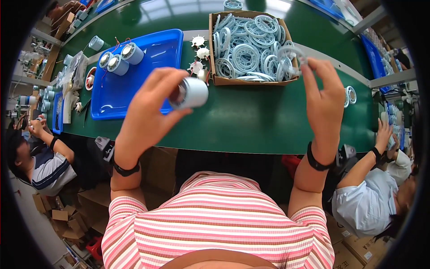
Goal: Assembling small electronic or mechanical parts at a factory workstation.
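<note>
Pale-blue cup (pixel 197 93) is gripped by left fingers (pixel 163 80), one ring (pixel 293 69) is pinched by right fingers (pixel 308 77); joining is not yet done, many boxed rings (pixel 245 58) are left.

From the wearer's head, a wide fisheye camera is looking down and forward, catching the striped shirt (pixel 219 215) very near, the left hand (pixel 150 105) and right hand (pixel 325 96) slightly farther, and the green table (pixel 251 121) beyond.

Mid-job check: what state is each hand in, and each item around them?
Left hand: gripping a pale blue cylinder
Pale blue cylinder: raised, tipped sideways
Right hand: pinching a pale ring
Cardboard box: open, heaped with rings
Blue tray: holding three cylinders
</note>
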The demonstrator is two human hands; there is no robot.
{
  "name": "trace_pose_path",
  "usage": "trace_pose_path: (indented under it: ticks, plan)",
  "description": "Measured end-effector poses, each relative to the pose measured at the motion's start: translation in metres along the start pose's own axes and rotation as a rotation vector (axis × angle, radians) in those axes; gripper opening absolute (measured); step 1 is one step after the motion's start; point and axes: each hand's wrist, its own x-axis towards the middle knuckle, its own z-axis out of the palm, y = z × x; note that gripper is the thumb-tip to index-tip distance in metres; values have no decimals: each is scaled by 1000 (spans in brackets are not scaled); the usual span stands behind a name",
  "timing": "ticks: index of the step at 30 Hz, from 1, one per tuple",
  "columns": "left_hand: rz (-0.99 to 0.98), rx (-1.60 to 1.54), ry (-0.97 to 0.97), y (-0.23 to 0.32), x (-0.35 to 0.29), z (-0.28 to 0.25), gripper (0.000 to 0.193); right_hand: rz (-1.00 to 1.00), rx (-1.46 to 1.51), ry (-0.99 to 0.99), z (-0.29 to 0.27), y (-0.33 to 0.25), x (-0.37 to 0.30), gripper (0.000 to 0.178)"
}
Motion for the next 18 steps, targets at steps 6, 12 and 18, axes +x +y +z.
trace_pose_path:
  ticks: [6,12,18]
  plan:
    - [-2,-55,-325,20,-14,54,64,97,64,-536,24,23,-71,28]
    - [-47,-92,-190,11,-25,85,69,151,119,-408,36,10,-98,39]
    - [-470,-677,-329,8,-25,89,63,41,168,-320,47,14,-120,55]
